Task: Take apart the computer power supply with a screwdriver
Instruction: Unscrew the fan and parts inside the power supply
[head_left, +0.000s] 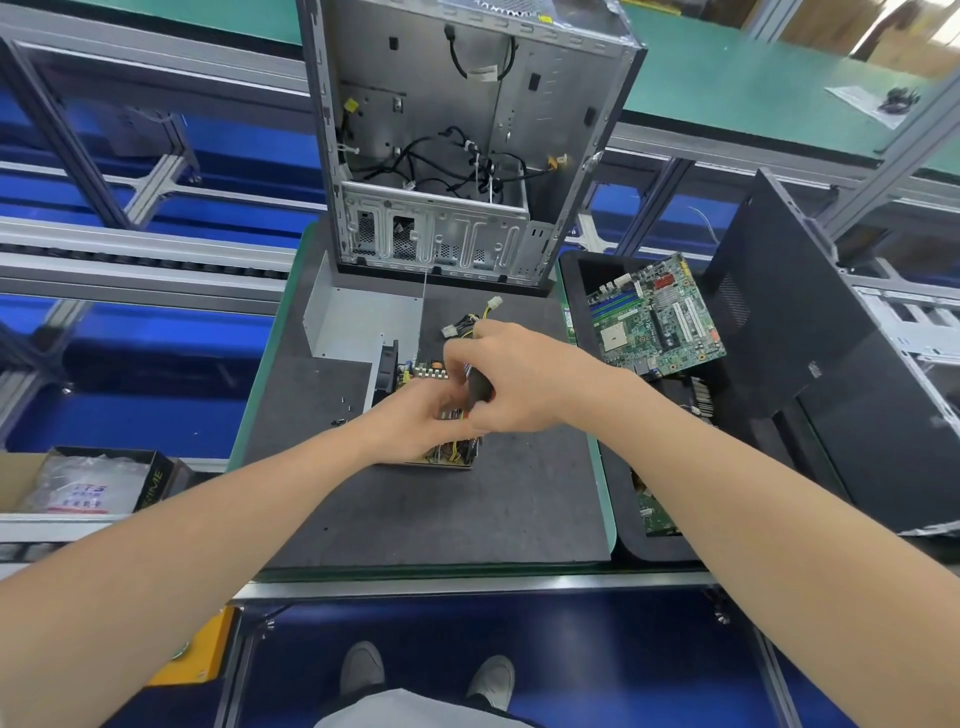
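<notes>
Counter surface: a dark grey, grainy mat (441, 514) lies on the green-edged counter (258, 400)
Power supply: the power supply (415, 374) sits mid-mat, in front of the upright computer case (457, 130); it is an open, boxy metal shell showing a crowded circuit board, yellow and black wires and a black fan (387, 364) on its left end
Cover: a bent sheet of dull grey steel (358, 322) stands just behind the unit
Cables: a bundle ending in white plastic plugs (470, 322) trails out behind the hands
Right hand: the right hand (514, 379) is wrapped round the black handle of the screwdriver (478, 388), above the unit
Left hand: the left hand (415, 421) reaches into the wiring; its fingers are blurred and partly under the other hand, so I cannot tell whether they grip anything
Hidden: the screwdriver's tip and most of the board are covered by the hands
Small parts: what look like loose screws (343, 410) lie left of the unit
</notes>
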